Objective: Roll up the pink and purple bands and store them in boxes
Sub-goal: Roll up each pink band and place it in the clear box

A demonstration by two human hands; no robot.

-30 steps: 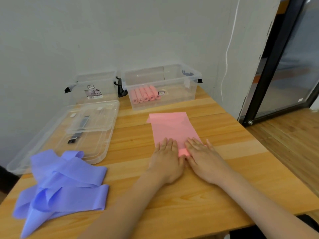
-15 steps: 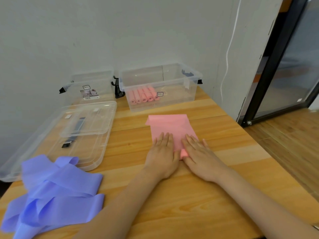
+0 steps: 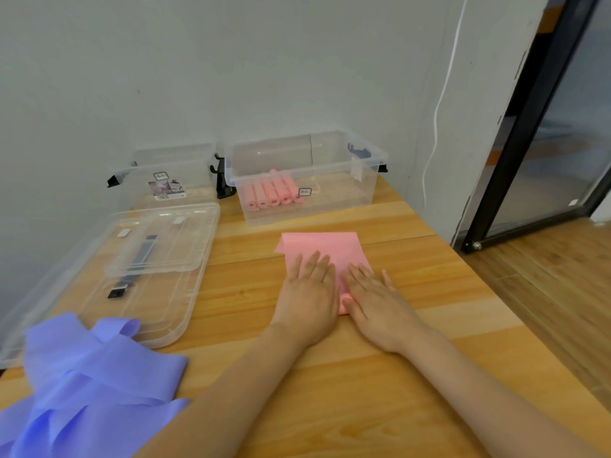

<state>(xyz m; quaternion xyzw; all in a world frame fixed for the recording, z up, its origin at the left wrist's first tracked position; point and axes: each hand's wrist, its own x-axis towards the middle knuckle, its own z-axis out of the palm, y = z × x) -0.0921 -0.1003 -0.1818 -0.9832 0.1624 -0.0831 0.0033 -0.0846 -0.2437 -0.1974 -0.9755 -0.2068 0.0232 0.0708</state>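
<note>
Pink band (image 3: 322, 247) flat on table (image 3: 429, 292), just before right box (image 3: 363, 180) holding five pink rolls (image 3: 272, 193). Left hand (image 3: 307, 292), right hand (image 3: 373, 297) side by side, fingers straight, palms pressing rolled near end. Band looks thin, soft, stretchy; roll likely springs loose, so keep pressure across full width. Purple bands (image 3: 89, 375) heaped far left.

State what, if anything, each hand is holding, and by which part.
Nothing is gripped. The left hand and right hand lie flat, fingers straight, pressing on the rolled near end of the pink band.
</note>
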